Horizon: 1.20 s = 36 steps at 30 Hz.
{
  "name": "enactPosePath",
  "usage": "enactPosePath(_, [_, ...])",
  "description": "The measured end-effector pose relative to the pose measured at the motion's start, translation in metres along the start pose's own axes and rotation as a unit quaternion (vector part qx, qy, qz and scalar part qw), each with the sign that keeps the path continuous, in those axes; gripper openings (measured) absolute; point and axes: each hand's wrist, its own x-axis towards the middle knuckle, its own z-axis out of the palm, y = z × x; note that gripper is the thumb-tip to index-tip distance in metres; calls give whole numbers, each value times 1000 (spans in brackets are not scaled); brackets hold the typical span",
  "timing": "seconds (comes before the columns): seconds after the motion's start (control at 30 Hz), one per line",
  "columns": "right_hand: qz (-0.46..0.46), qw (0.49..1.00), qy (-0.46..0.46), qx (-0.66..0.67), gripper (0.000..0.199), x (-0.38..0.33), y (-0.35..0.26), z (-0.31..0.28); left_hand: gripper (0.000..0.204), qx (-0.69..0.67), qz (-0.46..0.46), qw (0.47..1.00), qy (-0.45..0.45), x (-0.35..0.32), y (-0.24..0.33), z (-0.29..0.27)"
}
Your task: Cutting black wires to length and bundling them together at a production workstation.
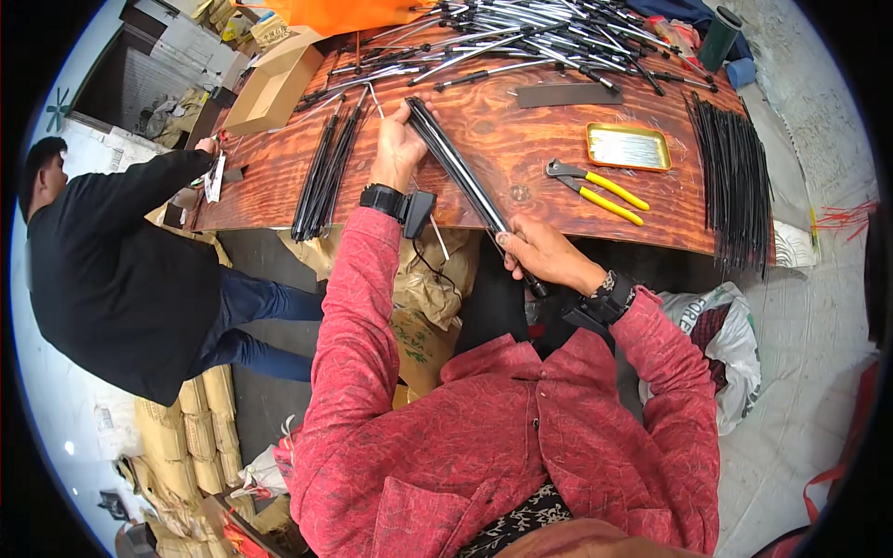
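Observation:
A slim black-and-silver rod bundle (pixel 458 167) slants across the near table edge between my two hands. My left hand (pixel 398 144) is closed on its upper end, the palm turned up and some fingers hidden behind it. Lower down, my right hand (pixel 551 253) wraps round the other end, where a silver part shows at the thumb and a black tip sticks out below. To the right of the bundle lie yellow-handled pliers (pixel 605 191) and a yellow-rimmed tin (pixel 629 147) with thin pale pins in it. Black thin rods (pixel 326 172) lie in bunches left of my left hand.
A heap of black-and-silver rods (pixel 530 42) covers the far side of the wooden table (pixel 521 139). More black rods (pixel 730 177) overhang the right edge. A flat dark strip (pixel 567 95), an open cardboard box (pixel 274 84) and a green bottle (pixel 719 39) stand around; a co-worker (pixel 121 270) is at left.

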Motion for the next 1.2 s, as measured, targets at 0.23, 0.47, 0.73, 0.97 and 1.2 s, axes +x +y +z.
enactPosePath(0.23, [17,989,-37,143,29,2,4,-5,29,-62,-53,996,23,9,17,-18])
enactPosePath(0.47, [59,967,-53,242,35,-24,-3,-30,30,-57,-27,997,50,-8,12,-6])
enactPosePath(0.73, [-138,984,107,-29,30,-21,15,-32,27,-47,-11,997,53,-15,25,-9])
enactPosePath(0.97, [-207,840,294,-407,30,-21,-1,-28,23,709,287,643,-41,-20,5,4])
enactPosePath(1.2, [-225,806,341,-429,29,-3,2,-24,26,380,252,859,232,50,-3,4])
